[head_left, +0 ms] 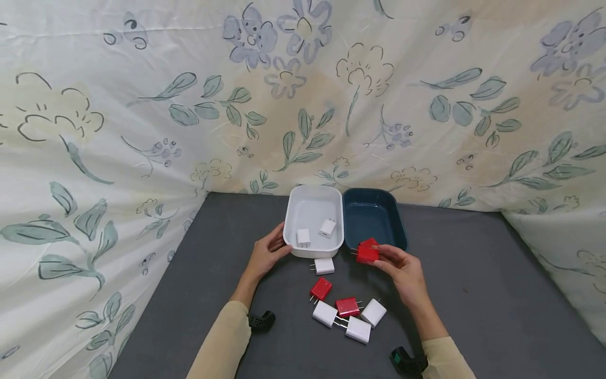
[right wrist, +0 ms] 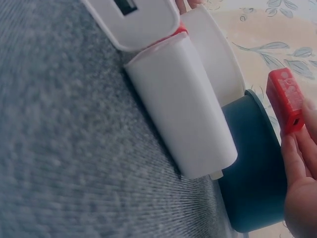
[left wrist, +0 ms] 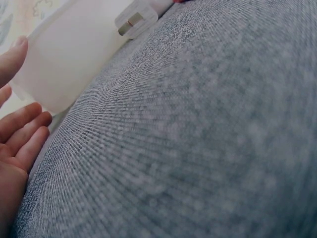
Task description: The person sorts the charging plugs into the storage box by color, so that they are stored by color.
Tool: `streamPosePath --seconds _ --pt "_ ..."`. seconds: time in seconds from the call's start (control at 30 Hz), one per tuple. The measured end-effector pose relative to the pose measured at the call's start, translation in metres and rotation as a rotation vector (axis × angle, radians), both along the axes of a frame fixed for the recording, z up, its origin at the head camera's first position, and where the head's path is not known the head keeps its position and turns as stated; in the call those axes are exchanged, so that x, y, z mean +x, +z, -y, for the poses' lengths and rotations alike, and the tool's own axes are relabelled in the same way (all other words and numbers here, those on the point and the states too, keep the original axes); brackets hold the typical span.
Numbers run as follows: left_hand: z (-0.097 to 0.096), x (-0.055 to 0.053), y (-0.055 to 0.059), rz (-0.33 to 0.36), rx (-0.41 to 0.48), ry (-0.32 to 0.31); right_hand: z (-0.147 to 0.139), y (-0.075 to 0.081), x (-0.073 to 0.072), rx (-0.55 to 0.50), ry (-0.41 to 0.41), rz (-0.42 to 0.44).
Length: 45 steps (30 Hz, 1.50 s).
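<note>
My right hand (head_left: 404, 271) pinches a red plug-in charger (head_left: 366, 255) between thumb and fingers over the front edge of the dark blue container (head_left: 375, 208). More red shows just behind it; whether that is another charger I cannot tell. In the right wrist view, the held charger (right wrist: 286, 99) has a small port facing the hand. At the left side of the white container (head_left: 314, 200), my left hand (head_left: 265, 257) touches the wall with fairly straight fingers and thumb. Inside that container lie two white chargers, one left (head_left: 303, 238) and one right (head_left: 327, 228).
In front of the containers lie several white chargers, one (head_left: 324, 266) close to the white container, and two red ones, left (head_left: 321, 288) and right (head_left: 347, 307). The grey table (head_left: 473, 284) is bounded by a floral cloth (head_left: 293, 105) behind and at the sides.
</note>
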<state>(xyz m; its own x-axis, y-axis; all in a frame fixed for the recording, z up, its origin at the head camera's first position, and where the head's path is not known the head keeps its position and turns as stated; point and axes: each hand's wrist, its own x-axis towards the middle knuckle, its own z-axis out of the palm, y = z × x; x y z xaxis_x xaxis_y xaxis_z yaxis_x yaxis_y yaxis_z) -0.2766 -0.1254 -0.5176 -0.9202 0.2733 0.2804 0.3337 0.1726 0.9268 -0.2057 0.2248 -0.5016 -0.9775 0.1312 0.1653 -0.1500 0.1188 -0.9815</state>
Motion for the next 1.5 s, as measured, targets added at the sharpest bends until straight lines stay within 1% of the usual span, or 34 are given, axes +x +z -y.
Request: streamPosePath --seconds 0.23,0.4,0.53,0.63,0.73,0.77,0.93,1.0,1.1,1.17,1.27,1.37,1.43,1.5 --pt "-0.001 -0.001 0.001 0.008 -0.006 0.003 -0.002 0.0 -0.004 -0.003 -0.033 -0.016" --pt "-0.002 -0.002 0.0 -0.006 -0.009 0.006 -0.005 0.0 -0.006 -0.013 -0.043 -0.028" --pt "-0.002 -0.002 -0.001 -0.022 -0.003 0.007 -0.007 -0.001 -0.006 -0.034 -0.031 -0.071" --pt "-0.002 -0.001 -0.001 -0.019 0.001 0.006 -0.007 -0.002 -0.006 -0.046 -0.034 -0.09" --pt "-0.002 -0.001 -0.001 -0.012 -0.003 0.005 -0.007 -0.004 -0.007 -0.053 -0.054 -0.097" --pt "-0.002 -0.001 -0.002 -0.011 -0.004 0.007 -0.008 -0.004 -0.007 -0.035 -0.067 -0.092" --pt "-0.002 -0.001 -0.001 -0.007 0.002 0.006 -0.014 -0.014 -0.014 -0.032 -0.1 -0.127" --pt "-0.002 -0.001 0.0 -0.005 0.003 0.004 -0.019 -0.023 -0.019 -0.068 -0.095 -0.144" --pt "-0.002 -0.001 0.0 -0.009 0.006 0.005 -0.023 -0.028 -0.022 -0.046 -0.122 -0.127" --pt "-0.003 -0.001 -0.001 -0.017 0.007 0.007 -0.025 -0.03 -0.024 -0.072 -0.135 -0.128" --pt "-0.002 -0.002 -0.001 -0.027 0.006 0.009 -0.022 -0.023 -0.023 -0.071 -0.172 -0.112" --pt "-0.002 -0.001 -0.001 -0.031 0.001 0.009 -0.022 -0.02 -0.023 -0.101 -0.191 -0.105" --pt "-0.002 0.0 0.0 -0.028 0.0 0.01 -0.023 -0.022 -0.026 -0.078 -0.22 -0.091" --pt "-0.002 0.0 0.002 -0.027 -0.007 0.013 -0.028 -0.03 -0.03 -0.072 -0.235 -0.091"
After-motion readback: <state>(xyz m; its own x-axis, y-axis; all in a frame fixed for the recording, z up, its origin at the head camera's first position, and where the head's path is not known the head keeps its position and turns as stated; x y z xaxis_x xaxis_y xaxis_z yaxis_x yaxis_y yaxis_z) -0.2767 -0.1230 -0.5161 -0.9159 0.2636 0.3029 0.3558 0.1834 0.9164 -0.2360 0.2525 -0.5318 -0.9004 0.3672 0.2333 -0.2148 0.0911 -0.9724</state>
